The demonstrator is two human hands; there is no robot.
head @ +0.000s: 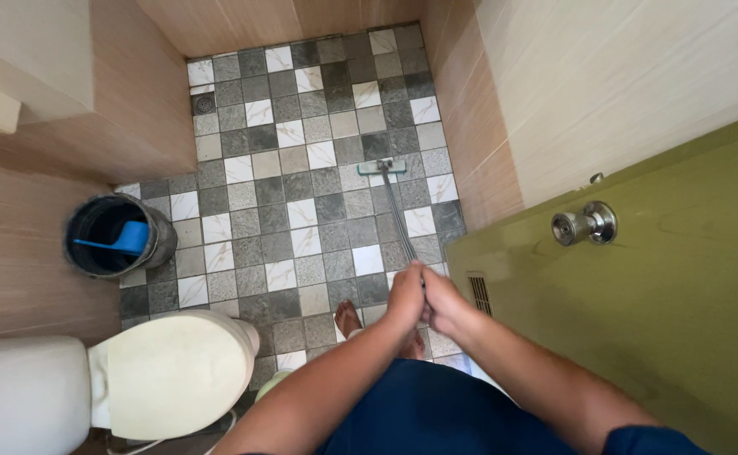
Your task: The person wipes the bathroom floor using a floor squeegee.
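Note:
My left hand (405, 297) and my right hand (444, 302) are closed together around the top of a thin metal handle (397, 221). The handle slants down and away to a small flat green-edged cleaning head (381, 168) that rests on the checkered grey, white and beige floor tiles (293, 168). The two hands touch each other at about waist height. One of my bare feet (348, 318) shows on the tiles just left of my hands. Both forearms come up from the bottom of the view.
A white toilet with its lid down (171, 373) stands at lower left. A dark bucket (114, 238) with a blue scoop (128, 239) sits by the left wall. A green door (664, 295) with a metal knob (585, 224) is at right. A floor drain (204, 104) lies in the far corner.

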